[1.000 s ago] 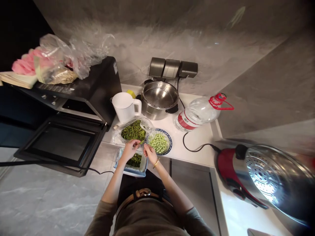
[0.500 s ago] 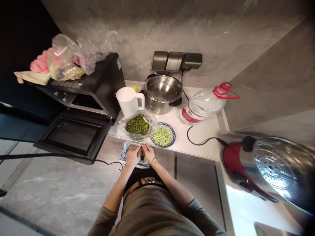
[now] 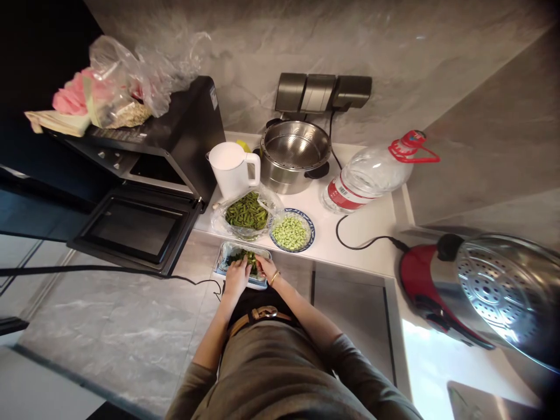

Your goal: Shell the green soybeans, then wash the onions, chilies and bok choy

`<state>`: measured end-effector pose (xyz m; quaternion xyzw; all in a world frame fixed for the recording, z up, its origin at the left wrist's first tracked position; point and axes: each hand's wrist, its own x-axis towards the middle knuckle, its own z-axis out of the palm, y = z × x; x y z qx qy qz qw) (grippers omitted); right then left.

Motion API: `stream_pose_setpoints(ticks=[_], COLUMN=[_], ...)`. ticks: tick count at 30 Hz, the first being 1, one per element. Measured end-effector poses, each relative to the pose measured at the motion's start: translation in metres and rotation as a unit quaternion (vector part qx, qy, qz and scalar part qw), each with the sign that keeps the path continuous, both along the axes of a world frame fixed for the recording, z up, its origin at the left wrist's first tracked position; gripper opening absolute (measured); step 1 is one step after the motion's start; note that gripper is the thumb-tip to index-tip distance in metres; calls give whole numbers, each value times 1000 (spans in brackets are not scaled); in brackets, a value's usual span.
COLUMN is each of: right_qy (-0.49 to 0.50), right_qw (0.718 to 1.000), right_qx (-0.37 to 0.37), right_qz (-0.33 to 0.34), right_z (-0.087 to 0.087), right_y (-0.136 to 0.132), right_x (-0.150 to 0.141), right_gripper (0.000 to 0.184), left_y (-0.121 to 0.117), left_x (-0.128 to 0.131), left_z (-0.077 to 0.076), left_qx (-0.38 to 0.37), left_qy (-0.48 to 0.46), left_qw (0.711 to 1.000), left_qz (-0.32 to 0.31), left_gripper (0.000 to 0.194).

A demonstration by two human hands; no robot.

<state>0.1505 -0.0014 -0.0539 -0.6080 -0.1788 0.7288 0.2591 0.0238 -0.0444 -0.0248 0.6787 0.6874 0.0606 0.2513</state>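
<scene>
Both hands work low, at the lined tub (image 3: 220,256) in front of the counter (image 3: 350,254). Left hand (image 3: 237,277): fingers curled in over the tub. Right hand (image 3: 265,268): fingers drawn close together just beside it, at the green pieces (image 3: 240,255) in the tub. The 2 hands nearly meet; whether either grips a piece, cannot tell.

Above them, on the counter near its front edge: 1 clear plastic bag (image 3: 220,221) of green pods (image 3: 247,211), and right beside it 1 blue-rimmed plate (image 3: 311,231) of pale green beans (image 3: 289,231).

Risks, as judged:
1. Tub tips, if a wrist leans on its rim; its support is hidden, so steadiness cannot be told.
2. Pieces drop to the floor, if the fingers part outside the rim; the tub is small.
3. Pods spill, if a hand rising from below catches the bag's loose film at the counter edge.
4. Plate gets dragged or showered, if that film, close against its rim, is tugged.
5. Gold bracelet (image 3: 275,277) on the right wrist snags the tub's liner during a quick lift.
6. Thin black cord (image 3: 192,282), its loose run near the tub's left side, hooks a foot or the tub.
</scene>
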Motion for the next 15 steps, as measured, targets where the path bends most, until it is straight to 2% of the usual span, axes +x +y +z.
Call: stream_pose_setpoints(ticks=[3,7,11,15], right_qy=[17,105,153,172], right_qw=[1000,992,977,968], right_qx=[-24,-70,-135,-151], right_qz=[11,18,61,104], right_z=[5,15,22,19], right_y=[-4,-4,0,2], right_x=[-6,-11,-7,0], right_gripper=[47,48,45,45], left_y=[7,12,11,10], left_x=[-4,-1,3,4], left_z=[-6,-7,0,9], left_qx=[-3,1,42,67], left_qy=[-58,-134,-74,-4], left_qw=[998,991,995,989], left_qz=[22,14,-56,-133], left_gripper=[25,22,20,21])
